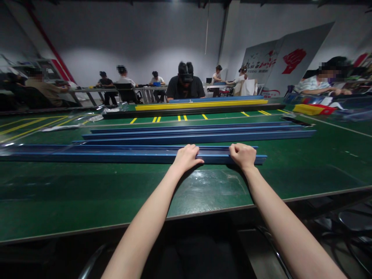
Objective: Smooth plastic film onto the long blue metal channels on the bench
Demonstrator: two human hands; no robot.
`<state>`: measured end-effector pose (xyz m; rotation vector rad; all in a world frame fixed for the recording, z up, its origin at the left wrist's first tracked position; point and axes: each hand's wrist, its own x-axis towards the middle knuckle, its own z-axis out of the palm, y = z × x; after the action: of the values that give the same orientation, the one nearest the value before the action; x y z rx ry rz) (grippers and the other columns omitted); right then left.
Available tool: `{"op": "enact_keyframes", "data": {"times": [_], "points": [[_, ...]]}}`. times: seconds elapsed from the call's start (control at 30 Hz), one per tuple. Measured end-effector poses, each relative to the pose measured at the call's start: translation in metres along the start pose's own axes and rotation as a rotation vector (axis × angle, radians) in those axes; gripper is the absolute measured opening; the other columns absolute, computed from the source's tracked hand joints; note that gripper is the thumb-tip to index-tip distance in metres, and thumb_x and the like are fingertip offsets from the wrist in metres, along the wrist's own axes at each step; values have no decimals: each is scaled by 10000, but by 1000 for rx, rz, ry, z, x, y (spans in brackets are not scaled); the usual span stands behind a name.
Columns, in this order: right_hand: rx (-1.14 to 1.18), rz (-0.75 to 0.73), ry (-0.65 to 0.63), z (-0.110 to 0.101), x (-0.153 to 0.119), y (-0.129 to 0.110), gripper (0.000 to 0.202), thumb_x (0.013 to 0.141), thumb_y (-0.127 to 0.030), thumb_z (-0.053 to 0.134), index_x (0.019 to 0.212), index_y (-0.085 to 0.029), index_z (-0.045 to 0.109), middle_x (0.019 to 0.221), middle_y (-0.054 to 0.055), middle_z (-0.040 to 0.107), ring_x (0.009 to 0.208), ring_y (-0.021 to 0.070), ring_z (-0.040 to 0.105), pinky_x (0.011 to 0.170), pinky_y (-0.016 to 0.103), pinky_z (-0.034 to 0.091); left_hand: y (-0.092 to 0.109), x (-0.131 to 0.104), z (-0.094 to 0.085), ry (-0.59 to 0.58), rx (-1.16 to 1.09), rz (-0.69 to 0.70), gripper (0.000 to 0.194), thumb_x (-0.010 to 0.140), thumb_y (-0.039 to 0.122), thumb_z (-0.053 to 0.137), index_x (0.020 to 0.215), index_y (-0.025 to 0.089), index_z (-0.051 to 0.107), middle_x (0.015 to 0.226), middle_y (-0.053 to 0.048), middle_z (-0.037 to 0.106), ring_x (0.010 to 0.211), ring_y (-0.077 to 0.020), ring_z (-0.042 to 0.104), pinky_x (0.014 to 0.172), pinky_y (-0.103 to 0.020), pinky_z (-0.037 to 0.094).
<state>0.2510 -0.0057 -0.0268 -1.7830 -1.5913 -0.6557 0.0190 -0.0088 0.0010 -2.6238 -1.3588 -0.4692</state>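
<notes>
A long blue channel-shaped rail [215,158] lies across the green table in front of me, stretching to the left edge of the view. My left hand [187,157] grips its near wall, fingers over the top and thumb on the near side. Close to the rail's right end, my right hand [243,155] is closed in a fist-like hold over the same near wall; its fingertips are hidden. Clear plastic film appears to lie over the rail's left part. Just behind it rest several more blue rails [200,136], parallel to it.
Further back lie a black rail [174,113], a yellow rail [203,104] and another blue rail. A yellow and red tray [309,109] stands at the back right. The green table [293,166] ends close to me. One person [186,87] sits opposite; others sit around.
</notes>
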Motion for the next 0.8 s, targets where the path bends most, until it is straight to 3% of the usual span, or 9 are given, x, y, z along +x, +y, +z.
{"op": "enact_keyframes", "data": {"times": [0.5, 0.8], "points": [[2, 10, -10, 0, 0, 0, 394, 766, -323, 375, 453, -153, 544, 518, 55, 570, 468, 102, 401, 477, 242, 169, 0, -1, 2, -26, -6, 5, 317, 740, 488, 581, 852, 195, 536, 928, -35, 597, 906, -193, 524, 724, -277, 399], [3, 17, -31, -2, 0, -1, 390, 767, -318, 372, 459, -153, 547, 529, 63, 579, 478, 108, 426, 483, 239, 178, -1, -1, 2, -37, 16, -76, 392, 721, 567, 552, 828, 191, 559, 921, -59, 610, 901, -215, 549, 700, -285, 410]]}}
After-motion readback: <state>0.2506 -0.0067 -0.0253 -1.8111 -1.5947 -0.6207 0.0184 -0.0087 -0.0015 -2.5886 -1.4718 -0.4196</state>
